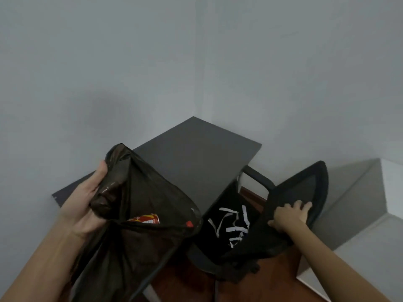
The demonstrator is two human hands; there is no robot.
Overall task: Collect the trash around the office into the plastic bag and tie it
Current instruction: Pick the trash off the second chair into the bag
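**Chair in hand, bag held open beside the corner desk**

A dark grey rectangular desk surface fills the corner where the pale walls meet. To its right stands a black mesh-backed office chair, its seat tucked partly under the desk and carrying a dark cloth with white stripes, possibly clothing; the dim light leaves that unsure. The large thin dark-brown plastic bag hangs at the left, mouth open, with a red and yellow can or wrapper already inside. The left hand has its fingers clamped on the bunched rim of the bag. The right hand has its fingers curled over the chair back's edge.

Collecting seems still underway. Next, the chair likely needs shifting aside to check around it for trash, while keeping the bag mouth open.
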